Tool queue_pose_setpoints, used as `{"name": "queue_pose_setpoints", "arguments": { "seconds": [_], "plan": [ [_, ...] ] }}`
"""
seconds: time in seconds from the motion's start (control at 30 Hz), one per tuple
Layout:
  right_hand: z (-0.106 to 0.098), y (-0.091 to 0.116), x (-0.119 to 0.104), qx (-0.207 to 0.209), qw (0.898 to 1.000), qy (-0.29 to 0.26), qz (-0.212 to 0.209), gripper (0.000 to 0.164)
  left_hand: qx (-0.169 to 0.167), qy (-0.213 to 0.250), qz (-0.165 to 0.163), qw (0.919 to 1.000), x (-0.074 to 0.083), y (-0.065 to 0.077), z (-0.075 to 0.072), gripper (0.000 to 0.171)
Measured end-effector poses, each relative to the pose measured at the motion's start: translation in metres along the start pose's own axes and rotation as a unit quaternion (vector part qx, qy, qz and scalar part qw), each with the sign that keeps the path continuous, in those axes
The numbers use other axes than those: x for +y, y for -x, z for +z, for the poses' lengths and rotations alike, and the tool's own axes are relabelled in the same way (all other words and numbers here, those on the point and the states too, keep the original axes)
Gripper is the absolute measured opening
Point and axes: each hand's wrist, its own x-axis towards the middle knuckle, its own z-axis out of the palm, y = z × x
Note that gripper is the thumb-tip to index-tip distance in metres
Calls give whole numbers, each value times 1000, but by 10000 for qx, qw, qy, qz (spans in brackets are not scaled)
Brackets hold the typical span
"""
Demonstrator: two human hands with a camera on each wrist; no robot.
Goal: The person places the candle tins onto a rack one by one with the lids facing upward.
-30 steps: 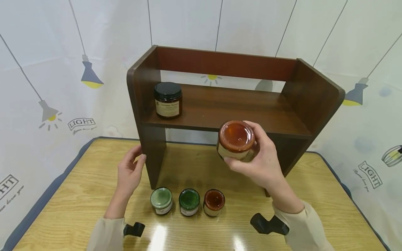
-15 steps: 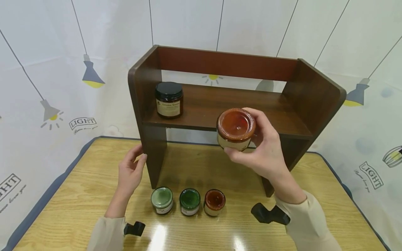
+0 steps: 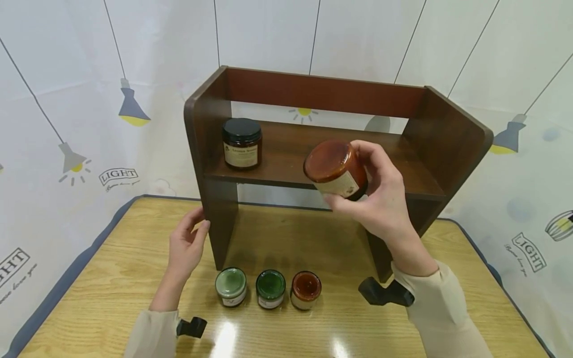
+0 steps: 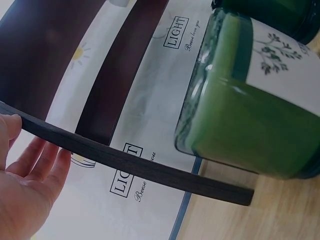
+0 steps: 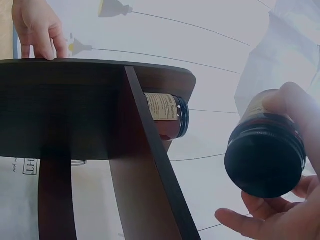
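Right hand (image 3: 380, 194), tilted amber jar (image 3: 337, 173), base (image 3: 327, 159) up

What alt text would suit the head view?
The right hand holds a tilted amber jar before a brown shelf bearing a black-lidded jar; the left hand touches its side. Three more jars, two green and one amber, stand on the table.
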Motion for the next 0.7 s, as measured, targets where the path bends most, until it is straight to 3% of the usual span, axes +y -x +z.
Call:
{"name": "queue_pose_setpoints", "arguments": {
  "seconds": [0.3, 0.7],
  "plan": [
    [-2, -10, 0, -23, 9994, 102, -316, 65, -2, -72, -100, 9999, 0, 0, -1, 27],
    [1, -17, -2, 222, 9997, 6, -82, 61, -61, -60, -22, 10000, 0, 0, -1, 27]
  ]
}}
